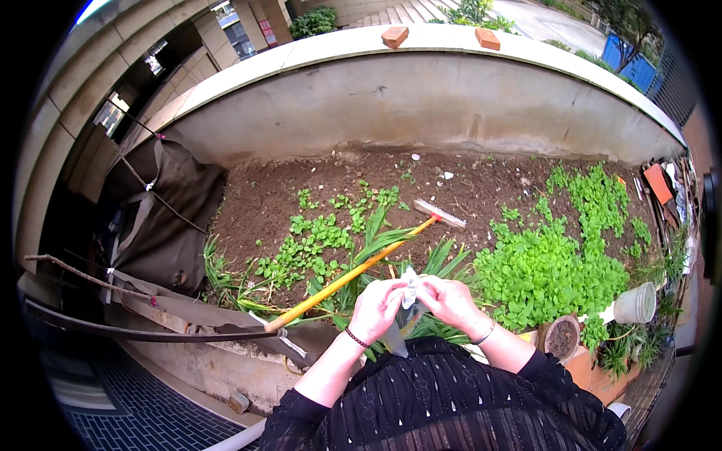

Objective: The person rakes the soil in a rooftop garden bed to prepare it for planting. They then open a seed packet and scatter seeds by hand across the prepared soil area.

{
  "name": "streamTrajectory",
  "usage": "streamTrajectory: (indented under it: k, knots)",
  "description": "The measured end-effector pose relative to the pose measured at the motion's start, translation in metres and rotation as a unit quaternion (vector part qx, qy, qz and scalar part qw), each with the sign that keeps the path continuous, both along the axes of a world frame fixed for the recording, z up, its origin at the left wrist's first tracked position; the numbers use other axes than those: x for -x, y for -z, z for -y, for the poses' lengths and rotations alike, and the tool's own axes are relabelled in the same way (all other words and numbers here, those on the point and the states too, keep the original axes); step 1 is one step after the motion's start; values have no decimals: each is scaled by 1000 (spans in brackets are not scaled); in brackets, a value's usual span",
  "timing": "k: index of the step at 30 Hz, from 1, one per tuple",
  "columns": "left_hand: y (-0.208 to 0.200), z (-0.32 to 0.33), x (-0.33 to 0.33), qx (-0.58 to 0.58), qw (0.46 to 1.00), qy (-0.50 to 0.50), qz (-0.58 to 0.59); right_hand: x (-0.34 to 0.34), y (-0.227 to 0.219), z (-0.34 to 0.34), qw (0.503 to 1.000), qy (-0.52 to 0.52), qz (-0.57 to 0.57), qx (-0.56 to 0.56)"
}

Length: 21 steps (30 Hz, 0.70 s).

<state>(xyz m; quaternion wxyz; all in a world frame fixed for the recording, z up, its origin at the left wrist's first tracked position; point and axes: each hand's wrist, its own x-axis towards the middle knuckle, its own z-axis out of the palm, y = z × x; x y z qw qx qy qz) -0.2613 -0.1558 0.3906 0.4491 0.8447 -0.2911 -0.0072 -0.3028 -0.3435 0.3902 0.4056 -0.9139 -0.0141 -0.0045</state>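
Observation:
Close in front of my body, my left hand (374, 310) and my right hand (451, 302) meet, fingers closed on the gathered white top of a small crumpled plastic bag (408, 292). Its greyish, see-through lower part (395, 340) hangs between my wrists. What the bag holds, if anything, I cannot make out. A long yellow-handled rake (353, 275) lies slantwise over the plants to the left of my hands. Its pale toothed head (440, 213) rests on the brown soil (301, 177) beyond them.
Dense leafy greens (545, 263) grow at the right, sparser seedlings (323, 233) at the left. A concrete wall (391, 113) closes the far side, with two bricks (395, 36) on top. A white bucket (635, 303) and a round pot (560, 338) stand at right. Dark cloth (162, 218) hangs left.

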Motion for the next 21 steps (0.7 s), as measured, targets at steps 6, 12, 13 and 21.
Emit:
streamTrajectory:
  k: [6,12,13,21]
  knots:
    - [0,-41,-12,-101,992,52,57,-14,32,45,902,139,-75,-402]
    - [9,-28,1,-44,986,70,-142,-1,37,26,939,73,-36,-335]
    - [16,-23,2,-37,981,77,-174,0,36,22,944,67,-38,-320]
    - [46,-42,4,200,898,29,-390,18,69,50,907,212,-46,-360]
